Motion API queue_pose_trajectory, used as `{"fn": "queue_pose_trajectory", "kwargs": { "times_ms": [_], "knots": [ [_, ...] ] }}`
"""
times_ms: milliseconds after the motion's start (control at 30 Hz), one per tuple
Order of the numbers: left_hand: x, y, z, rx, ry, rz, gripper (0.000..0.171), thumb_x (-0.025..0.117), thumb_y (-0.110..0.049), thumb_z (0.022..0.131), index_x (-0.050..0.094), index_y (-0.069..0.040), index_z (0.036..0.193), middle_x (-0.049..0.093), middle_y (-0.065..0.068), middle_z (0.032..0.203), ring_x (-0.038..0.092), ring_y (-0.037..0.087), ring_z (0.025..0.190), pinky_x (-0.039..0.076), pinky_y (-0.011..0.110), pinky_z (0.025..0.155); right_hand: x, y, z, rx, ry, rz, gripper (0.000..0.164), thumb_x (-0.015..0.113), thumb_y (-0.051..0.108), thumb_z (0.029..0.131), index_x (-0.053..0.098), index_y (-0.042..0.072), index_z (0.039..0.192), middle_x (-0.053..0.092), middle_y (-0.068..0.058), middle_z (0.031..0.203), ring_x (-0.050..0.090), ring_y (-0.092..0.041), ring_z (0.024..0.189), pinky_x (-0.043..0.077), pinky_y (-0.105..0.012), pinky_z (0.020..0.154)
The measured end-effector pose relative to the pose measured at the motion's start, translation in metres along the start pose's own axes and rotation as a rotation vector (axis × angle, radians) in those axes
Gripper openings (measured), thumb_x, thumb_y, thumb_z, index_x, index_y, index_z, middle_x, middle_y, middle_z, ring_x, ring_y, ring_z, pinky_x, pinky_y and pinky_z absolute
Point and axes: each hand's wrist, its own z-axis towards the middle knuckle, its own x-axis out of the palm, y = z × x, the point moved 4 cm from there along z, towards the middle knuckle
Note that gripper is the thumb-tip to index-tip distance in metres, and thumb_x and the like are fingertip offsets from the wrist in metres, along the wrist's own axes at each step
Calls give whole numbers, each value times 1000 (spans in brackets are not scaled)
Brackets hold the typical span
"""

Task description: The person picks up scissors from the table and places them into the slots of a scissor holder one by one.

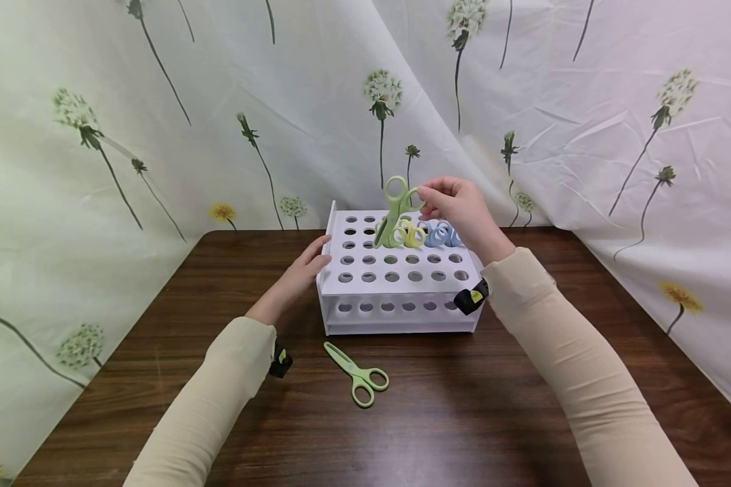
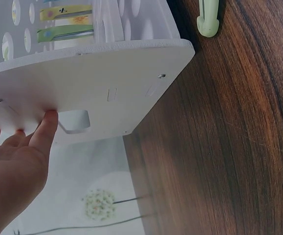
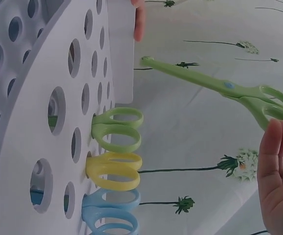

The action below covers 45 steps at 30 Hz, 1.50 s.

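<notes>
My right hand (image 1: 459, 206) pinches one handle loop of a pair of green scissors (image 1: 392, 211), its blades pointing down and held above the white rack (image 1: 365, 285). In the right wrist view these green scissors (image 3: 209, 85) are clear of the holes. My left hand (image 1: 301, 270) rests on the rack's left side panel, and in the left wrist view its fingertips (image 2: 48, 120) touch that panel beside a cut-out slot. Standing in one row of holes are green scissors (image 3: 117, 129), yellow scissors (image 3: 114, 171) and blue scissors (image 3: 112, 205), handles up.
Another pair of green scissors (image 1: 356, 372) lies on the dark wooden table (image 1: 463, 412) in front of the rack. Behind the table hangs a white curtain (image 1: 317, 101) with a dandelion print.
</notes>
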Motion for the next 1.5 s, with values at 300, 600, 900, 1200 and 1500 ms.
{"fn": "queue_pose_trajectory", "kwargs": {
  "times_ms": [300, 600, 900, 1200, 1500],
  "knots": [
    [1, 0, -1, -2, -2, -11, 52, 37, -24, 99, 18, -17, 148, 13, 14, 150, 28, 33, 127, 27, 49, 100, 0, -6, 7, 22, -24, -32, 17, 60, 7, 89, 60, -8, 97, 58, -7, 75, 58, -15, 60, 50, -25, 60],
    [0, -1, -1, -15, 1, 1, 53, 36, -25, 100, 17, -18, 148, 12, 14, 150, 26, 33, 128, 25, 49, 101, 3, -7, 12, 52, -32, -99, 21, 61, 10, 89, 61, -7, 100, 58, -8, 77, 58, -16, 62, 51, -29, 65],
    [4, -24, -15, -33, 28, -35, 53, 35, -20, 100, 15, -12, 148, 9, 18, 150, 24, 38, 129, 23, 53, 101, 8, -9, 17, 73, -31, -150, 23, 61, 13, 89, 61, -6, 102, 59, -13, 80, 58, -17, 64, 51, -28, 66],
    [0, -1, -1, -9, 8, 6, 53, 36, -27, 99, 17, -18, 148, 12, 14, 150, 27, 34, 128, 25, 50, 101, 11, -13, 21, 93, -38, -192, 21, 62, 15, 89, 62, -3, 101, 59, -9, 80, 58, -18, 67, 51, -30, 68],
    [1, 0, 1, -1, -2, 8, 53, 37, -26, 99, 18, -18, 148, 13, 15, 150, 29, 34, 127, 26, 50, 100, 14, -20, 26, 104, -36, -201, 20, 61, 14, 90, 61, -3, 101, 59, -10, 79, 58, -19, 67, 48, -43, 78]
  ]
}}
